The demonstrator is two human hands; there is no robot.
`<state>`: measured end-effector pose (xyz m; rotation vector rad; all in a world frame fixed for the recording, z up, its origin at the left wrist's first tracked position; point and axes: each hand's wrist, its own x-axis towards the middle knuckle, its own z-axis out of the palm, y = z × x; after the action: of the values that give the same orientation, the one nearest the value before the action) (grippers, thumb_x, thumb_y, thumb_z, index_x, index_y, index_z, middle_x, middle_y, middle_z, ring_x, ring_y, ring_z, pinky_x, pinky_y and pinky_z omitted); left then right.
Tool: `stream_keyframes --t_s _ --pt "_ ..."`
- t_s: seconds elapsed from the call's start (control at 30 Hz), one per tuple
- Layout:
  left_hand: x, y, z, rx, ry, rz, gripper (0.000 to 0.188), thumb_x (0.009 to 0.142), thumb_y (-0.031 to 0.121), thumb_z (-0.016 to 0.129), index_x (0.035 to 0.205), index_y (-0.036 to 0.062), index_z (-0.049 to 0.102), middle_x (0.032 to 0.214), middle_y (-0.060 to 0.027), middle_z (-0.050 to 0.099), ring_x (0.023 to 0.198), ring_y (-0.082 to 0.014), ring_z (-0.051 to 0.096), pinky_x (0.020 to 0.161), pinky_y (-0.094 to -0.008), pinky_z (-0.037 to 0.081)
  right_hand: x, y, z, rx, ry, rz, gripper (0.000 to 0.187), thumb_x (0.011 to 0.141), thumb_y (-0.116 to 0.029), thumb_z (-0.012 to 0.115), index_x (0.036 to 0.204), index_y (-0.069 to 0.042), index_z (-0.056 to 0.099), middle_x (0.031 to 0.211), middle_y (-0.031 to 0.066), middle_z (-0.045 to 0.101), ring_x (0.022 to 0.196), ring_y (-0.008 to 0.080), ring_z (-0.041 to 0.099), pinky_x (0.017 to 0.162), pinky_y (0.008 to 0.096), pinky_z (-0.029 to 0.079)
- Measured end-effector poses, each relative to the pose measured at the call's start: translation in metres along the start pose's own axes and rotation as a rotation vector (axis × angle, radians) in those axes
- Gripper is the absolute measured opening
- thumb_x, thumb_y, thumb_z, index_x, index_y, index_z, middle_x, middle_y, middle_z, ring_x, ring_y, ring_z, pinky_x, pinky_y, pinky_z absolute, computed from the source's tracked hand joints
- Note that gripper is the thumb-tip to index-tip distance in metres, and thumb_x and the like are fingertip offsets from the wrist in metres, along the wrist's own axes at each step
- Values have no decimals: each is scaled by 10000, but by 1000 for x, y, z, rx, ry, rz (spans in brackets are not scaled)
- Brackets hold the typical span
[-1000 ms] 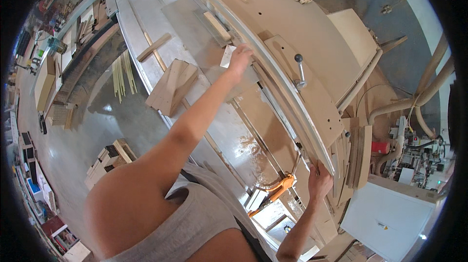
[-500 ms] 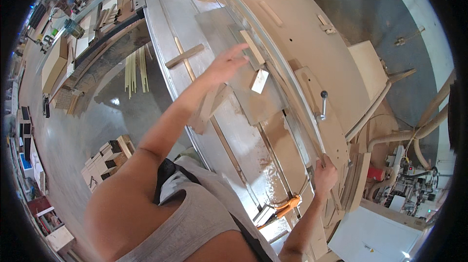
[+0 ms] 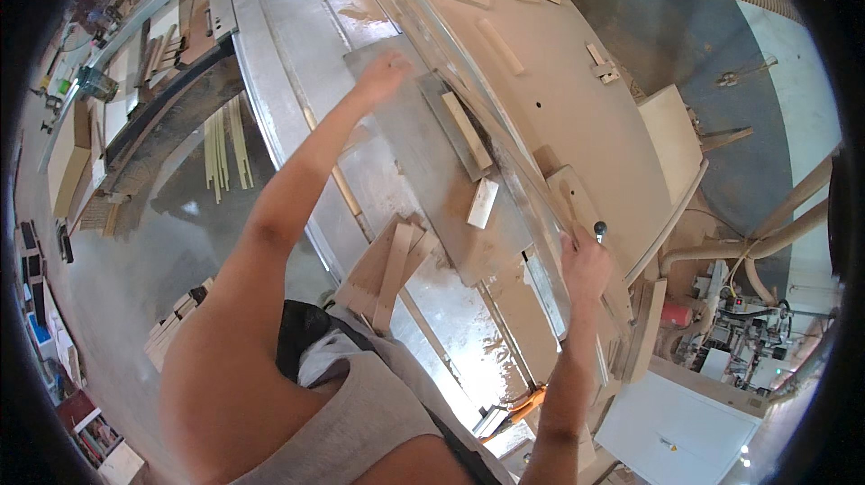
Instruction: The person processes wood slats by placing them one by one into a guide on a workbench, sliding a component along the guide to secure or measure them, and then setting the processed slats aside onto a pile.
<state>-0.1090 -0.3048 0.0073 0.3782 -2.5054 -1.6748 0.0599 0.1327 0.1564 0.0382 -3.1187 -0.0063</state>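
The left hand is in the upper centre of the frame, over the upper left corner of the grey plate. Its outline is blurred; the state of its grip cannot be told, nor whether it touches the plate. The right hand is right of centre, its grip closed around the lower end of the strip — a long, narrow wooden piece running diagonally from upper centre toward this hand. The lever knob is just beside the right hand.

Near the middle of the frame, the wooden block lies along the plate — the white block is just below its lower end. The stacked offcuts rest on the metal tabletop, lower left of the plate. The orange clamp is at lower centre, partly hidden by the right forearm.
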Motion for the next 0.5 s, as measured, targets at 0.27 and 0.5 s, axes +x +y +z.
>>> stream_keyframes --t_s 0.27,0.5 --pt "135 -27 19 573 144 -282 633 874 475 618 1330 37 603 1493 -190 448 1410 -377 378 1115 -676 233 -6 -18 -13 194 118 87 319 857 -197 721 1148 -67 717 886 177 720 793 366 707 690 434 546" --pt "161 -16 51 439 159 -433 538 848 367 647 1294 65 633 1512 -152 433 1425 -363 351 1103 -664 258 -107 4 -17 281 109 408 278 835 -103 731 1106 -39 731 820 156 715 717 236 700 670 356 534"
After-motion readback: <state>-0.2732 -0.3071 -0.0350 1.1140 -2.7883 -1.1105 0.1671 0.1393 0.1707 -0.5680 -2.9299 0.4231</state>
